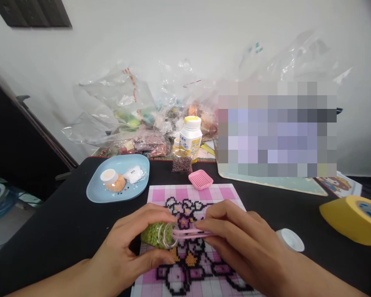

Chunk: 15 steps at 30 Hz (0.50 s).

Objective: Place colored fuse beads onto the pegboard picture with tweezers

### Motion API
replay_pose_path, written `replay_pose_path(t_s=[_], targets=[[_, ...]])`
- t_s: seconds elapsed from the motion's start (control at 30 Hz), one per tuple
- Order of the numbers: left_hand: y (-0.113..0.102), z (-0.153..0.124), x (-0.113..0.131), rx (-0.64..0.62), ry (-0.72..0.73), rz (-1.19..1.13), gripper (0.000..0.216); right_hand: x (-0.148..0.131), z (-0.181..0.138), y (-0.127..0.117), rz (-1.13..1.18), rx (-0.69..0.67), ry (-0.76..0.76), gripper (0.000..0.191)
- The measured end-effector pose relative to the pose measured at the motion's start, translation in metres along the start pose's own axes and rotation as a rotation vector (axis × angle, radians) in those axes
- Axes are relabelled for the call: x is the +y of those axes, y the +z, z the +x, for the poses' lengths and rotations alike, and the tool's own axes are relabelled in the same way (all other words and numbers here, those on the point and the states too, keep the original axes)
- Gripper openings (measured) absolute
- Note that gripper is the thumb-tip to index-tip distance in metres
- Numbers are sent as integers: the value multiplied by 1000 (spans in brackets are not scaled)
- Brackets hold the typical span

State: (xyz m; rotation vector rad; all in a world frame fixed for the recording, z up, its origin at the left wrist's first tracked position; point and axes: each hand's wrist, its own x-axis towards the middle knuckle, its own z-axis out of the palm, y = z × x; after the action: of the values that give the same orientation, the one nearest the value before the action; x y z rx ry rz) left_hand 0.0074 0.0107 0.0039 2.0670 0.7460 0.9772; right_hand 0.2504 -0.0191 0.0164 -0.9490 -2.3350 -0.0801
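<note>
My left hand (pixel 136 243) grips a small clear jar (pixel 157 236) of green beads, tipped on its side with the mouth toward the right. Pink tweezers (pixel 193 234) are pinched in my right hand (pixel 235 235), their tips at the jar's mouth. Beneath both hands lies a pink-and-white checked bead pattern board (pixel 231 194), where black beads form outlines with some orange and pink patches. Parts of the pattern are hidden by my hands. A white cap (pixel 292 240) rests on the black table, just past my right wrist.
A blue plate (pixel 94 192) on the left holds an orange-filled jar and a small white bag. Behind the board are a pink ridged tray (pixel 200 180), a bag of dark beads (pixel 182 164) and a white bottle (pixel 191 138). Yellow tape (pixel 349 218) lies right; plastic bags (pixel 117 99) line the wall.
</note>
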Motion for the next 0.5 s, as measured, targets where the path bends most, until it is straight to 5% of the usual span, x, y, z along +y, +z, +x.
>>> replay_pose_path(t_s=[0.3, 0.5], targets=[[6, -2, 0, 19, 10, -7, 37, 1, -9, 4, 1, -87, -35, 26], [-1, 1, 0, -52, 71, 119, 42, 0, -6, 4, -49, -2, -26, 22]])
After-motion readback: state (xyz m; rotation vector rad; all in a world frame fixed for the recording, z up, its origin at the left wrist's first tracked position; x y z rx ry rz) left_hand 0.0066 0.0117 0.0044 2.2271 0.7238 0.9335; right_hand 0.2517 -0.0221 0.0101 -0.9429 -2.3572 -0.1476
